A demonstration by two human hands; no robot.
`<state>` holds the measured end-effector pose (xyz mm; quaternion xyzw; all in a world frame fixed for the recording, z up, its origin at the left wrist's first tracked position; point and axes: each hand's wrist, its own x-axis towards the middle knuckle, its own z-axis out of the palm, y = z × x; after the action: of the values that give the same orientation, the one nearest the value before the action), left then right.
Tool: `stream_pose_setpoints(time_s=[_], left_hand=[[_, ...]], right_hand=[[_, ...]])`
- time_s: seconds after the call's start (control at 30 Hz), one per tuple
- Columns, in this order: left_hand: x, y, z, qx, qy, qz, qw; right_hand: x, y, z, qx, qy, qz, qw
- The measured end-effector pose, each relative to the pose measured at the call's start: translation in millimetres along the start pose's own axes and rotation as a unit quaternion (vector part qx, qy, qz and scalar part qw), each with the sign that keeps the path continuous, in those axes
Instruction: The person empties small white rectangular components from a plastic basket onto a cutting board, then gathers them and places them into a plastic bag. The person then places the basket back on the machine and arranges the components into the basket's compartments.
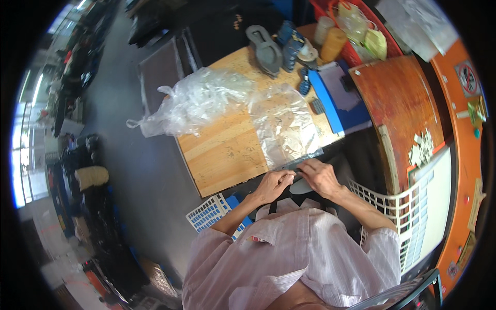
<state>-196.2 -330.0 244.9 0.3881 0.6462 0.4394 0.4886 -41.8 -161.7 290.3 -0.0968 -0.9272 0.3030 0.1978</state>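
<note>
A clear plastic bag (pixel 285 124) lies flat over the right part of the wooden table, its near end reaching the table's front edge. At that near end my left hand (pixel 276 185) is closed, thumb and fingers pinched on the plastic. Just beside it, my right hand (pixel 321 176) is also closed on the bag's near edge, its fingers bent downward. Something small and dark shows between the two hands, too hidden to name. Left of this bag rests a crumpled heap of clear plastic bags (pixel 206 95), hanging over the table's left edge.
The wooden table (pixel 222 160) carries a grey shoe sole (pixel 266 49), a blue patterned shoe (pixel 292 46), an orange roll (pixel 334 44) and a blue clipboard (pixel 330 101). A red basket (pixel 390 39) stands behind. White wire racks (pixel 395 206) (pixel 206 212) flank me.
</note>
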Motion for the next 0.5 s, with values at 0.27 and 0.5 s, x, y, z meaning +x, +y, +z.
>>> stream_pose_setpoints(time_s=[0.27, 0.5], left_hand=[[-37, -45, -24, -0.021, 0.013, -0.068, 0.997], [-34, -56, -18, -0.040, 0.037, -0.091, 0.994]], right_hand=[[77, -122, -91, 0.549, -0.177, -0.052, 0.815], [98, -160, -64, 0.352, -0.364, -0.227, 0.832]])
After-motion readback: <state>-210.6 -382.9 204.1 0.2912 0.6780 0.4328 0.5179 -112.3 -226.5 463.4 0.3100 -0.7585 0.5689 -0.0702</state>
